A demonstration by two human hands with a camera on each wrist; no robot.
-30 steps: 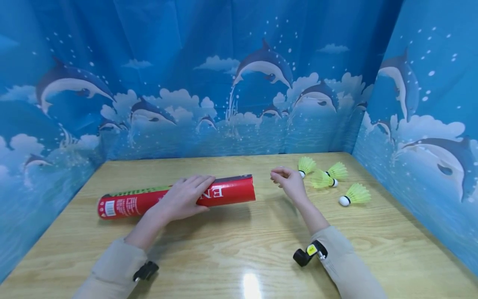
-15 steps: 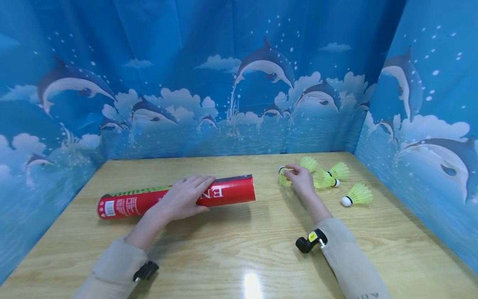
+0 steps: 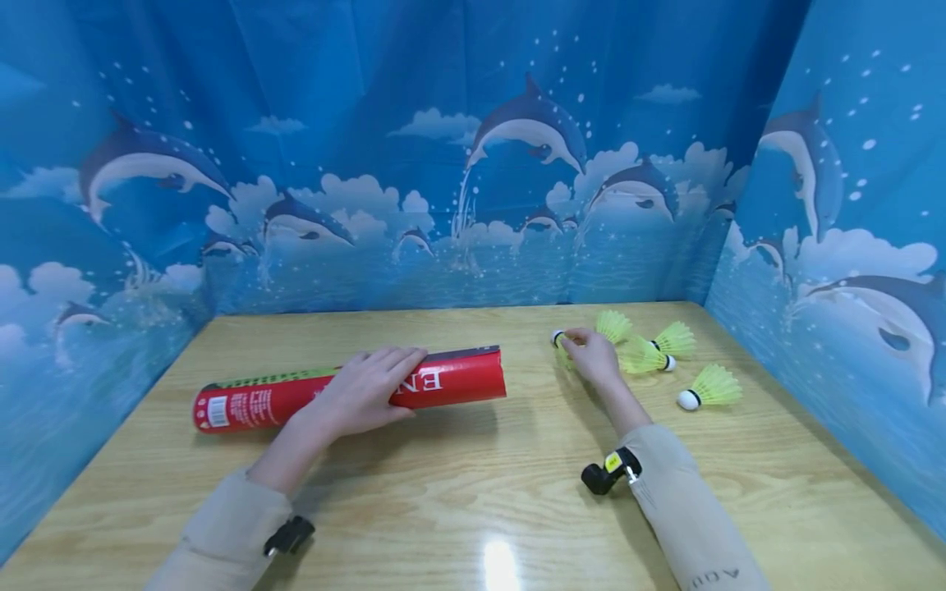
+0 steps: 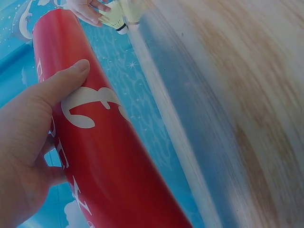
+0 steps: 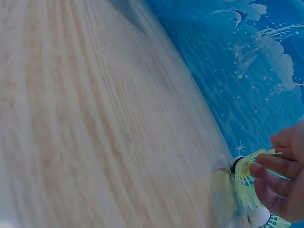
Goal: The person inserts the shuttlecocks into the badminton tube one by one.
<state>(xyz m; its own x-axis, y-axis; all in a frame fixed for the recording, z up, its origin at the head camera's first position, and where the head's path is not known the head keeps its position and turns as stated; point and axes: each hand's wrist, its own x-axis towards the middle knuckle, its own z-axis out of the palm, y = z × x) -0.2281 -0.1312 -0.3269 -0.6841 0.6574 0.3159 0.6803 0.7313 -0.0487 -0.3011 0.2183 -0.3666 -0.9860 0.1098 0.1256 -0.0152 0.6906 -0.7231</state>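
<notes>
The left hand (image 3: 362, 394) grips a red cylindrical tube (image 3: 458, 379) from above, its thumb along the near side. The tube lies crosswise, its right end raised above its shadow. In the left wrist view, the thumb of the left hand (image 4: 28, 128) presses the red tube (image 4: 99, 156). Farther right, the right hand (image 3: 597, 361) pinches a yellow shuttlecock (image 3: 557, 337) whose white tip points up and away; the palm side hides part of its skirt. The right wrist view shows fingers of the right hand (image 5: 285, 173) at the skirt of this shuttlecock (image 5: 244, 178).
Several other yellow shuttlecocks lie right of the right hand, one of them (image 3: 711, 387) nearer the right edge. The wooden table (image 3: 443, 501) meets a blue dolphin-print curtain (image 3: 369, 164) at the back and sides.
The right hand has shifted slightly right, and a shuttlecock not visible a second ago shows at its fingers. The left hand and tube have stayed put.
</notes>
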